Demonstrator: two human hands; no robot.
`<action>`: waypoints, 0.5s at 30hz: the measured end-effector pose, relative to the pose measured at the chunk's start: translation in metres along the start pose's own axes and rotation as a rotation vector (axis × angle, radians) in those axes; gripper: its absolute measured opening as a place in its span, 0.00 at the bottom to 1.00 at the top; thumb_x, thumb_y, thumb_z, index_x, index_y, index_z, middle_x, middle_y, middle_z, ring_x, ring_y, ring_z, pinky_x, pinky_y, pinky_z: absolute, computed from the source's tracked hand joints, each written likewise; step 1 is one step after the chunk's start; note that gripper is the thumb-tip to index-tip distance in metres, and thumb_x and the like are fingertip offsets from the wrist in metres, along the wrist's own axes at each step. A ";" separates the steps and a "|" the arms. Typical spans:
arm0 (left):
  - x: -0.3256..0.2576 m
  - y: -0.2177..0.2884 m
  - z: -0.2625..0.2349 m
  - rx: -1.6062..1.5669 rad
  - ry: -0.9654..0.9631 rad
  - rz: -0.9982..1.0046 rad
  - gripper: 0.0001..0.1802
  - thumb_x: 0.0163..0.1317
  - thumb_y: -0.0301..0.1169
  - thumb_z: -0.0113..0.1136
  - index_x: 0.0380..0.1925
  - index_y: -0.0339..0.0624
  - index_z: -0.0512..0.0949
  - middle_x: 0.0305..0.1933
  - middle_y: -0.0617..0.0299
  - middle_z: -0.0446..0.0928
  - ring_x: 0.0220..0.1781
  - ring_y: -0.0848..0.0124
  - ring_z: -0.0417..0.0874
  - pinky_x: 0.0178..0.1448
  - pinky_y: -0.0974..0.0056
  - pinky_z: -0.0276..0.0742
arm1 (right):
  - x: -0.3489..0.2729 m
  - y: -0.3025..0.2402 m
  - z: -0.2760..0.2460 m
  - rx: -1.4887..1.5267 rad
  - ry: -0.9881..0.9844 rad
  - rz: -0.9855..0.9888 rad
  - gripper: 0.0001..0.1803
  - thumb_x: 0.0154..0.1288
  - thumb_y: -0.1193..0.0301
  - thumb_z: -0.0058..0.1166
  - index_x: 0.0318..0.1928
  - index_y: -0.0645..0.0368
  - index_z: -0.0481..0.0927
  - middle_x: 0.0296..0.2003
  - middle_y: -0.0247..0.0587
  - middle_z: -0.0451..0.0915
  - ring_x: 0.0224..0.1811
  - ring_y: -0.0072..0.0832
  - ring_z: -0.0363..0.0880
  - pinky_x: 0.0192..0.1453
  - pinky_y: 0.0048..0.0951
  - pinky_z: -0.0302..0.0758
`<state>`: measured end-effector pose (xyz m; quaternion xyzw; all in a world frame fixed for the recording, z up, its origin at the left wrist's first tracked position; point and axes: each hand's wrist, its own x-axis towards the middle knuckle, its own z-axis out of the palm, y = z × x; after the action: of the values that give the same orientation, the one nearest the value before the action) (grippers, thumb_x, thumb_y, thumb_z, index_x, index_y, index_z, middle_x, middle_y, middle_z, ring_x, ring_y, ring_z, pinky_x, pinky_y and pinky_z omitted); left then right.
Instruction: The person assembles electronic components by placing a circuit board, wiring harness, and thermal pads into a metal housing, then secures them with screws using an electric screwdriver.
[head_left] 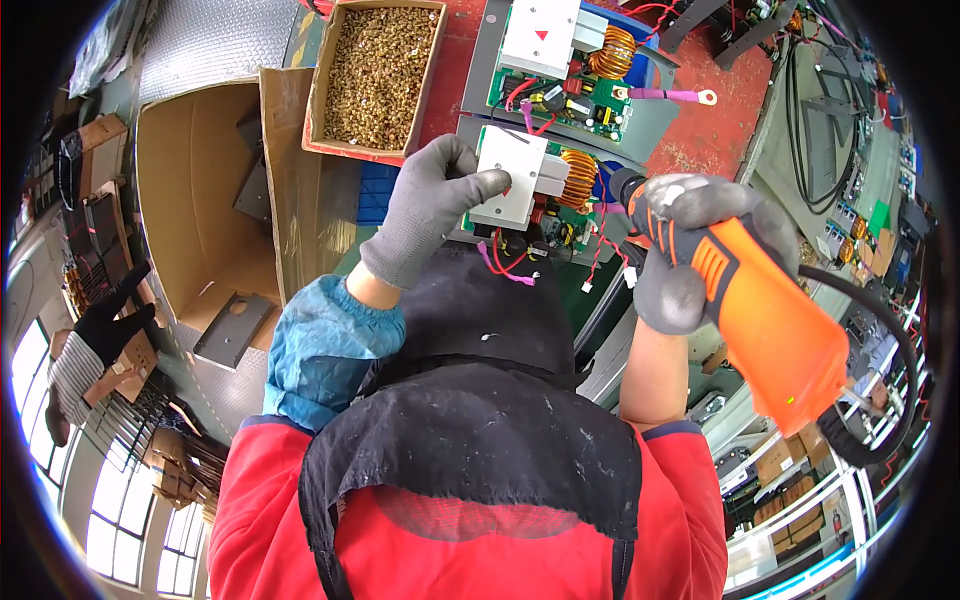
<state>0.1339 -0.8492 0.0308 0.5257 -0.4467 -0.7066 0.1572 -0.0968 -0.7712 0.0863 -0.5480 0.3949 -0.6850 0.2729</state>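
Find the nearer circuit board (563,232) just beyond the black apron (460,320), presumably set close for easy reach. Over its white plate (512,160), see the left grip (428,205), fingers curled; cannot tell whether holding anything. Note the right grip (690,205) closed around an orange power driver (780,320), slanted toward the copper coil (578,180), likely to leave the plate in view. Beyond, see a second board (600,115); to the left, a box (355,152) of brass-coloured fasteners (380,75), seemingly placed handy. Mind the loose red wires (598,252) and black cable (884,316).

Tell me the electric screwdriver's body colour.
Mostly orange; the electric screwdriver's body shows best in the head view.
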 end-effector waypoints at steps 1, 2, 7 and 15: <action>0.000 0.001 0.000 -0.002 0.002 0.000 0.17 0.55 0.34 0.74 0.26 0.40 0.73 0.24 0.71 0.70 0.27 0.82 0.68 0.30 0.72 0.68 | -0.002 -0.001 0.002 0.003 -0.005 -0.024 0.40 0.56 0.67 0.70 0.67 0.56 0.62 0.39 0.47 0.79 0.40 0.39 0.82 0.46 0.44 0.82; -0.001 0.002 0.000 0.012 0.002 0.003 0.17 0.55 0.35 0.74 0.26 0.40 0.73 0.24 0.71 0.70 0.27 0.82 0.68 0.30 0.72 0.68 | -0.001 -0.002 0.007 0.005 -0.011 -0.047 0.39 0.57 0.68 0.69 0.66 0.56 0.63 0.39 0.47 0.80 0.40 0.39 0.82 0.46 0.44 0.82; -0.001 0.003 0.000 -0.013 0.000 -0.008 0.17 0.55 0.34 0.74 0.26 0.40 0.72 0.24 0.71 0.69 0.27 0.82 0.68 0.30 0.72 0.68 | 0.005 0.006 0.009 -0.041 0.035 -0.061 0.35 0.62 0.72 0.64 0.65 0.58 0.62 0.40 0.47 0.80 0.40 0.37 0.82 0.46 0.40 0.83; 0.003 -0.005 -0.001 -0.018 -0.037 -0.012 0.18 0.55 0.35 0.74 0.25 0.40 0.71 0.24 0.71 0.69 0.28 0.81 0.67 0.31 0.70 0.68 | 0.006 0.009 0.015 -0.062 0.019 -0.044 0.34 0.62 0.71 0.64 0.64 0.59 0.61 0.40 0.48 0.79 0.40 0.36 0.82 0.45 0.38 0.83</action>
<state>0.1349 -0.8488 0.0252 0.5136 -0.4403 -0.7212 0.1493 -0.0844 -0.7840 0.0833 -0.5585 0.4061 -0.6834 0.2368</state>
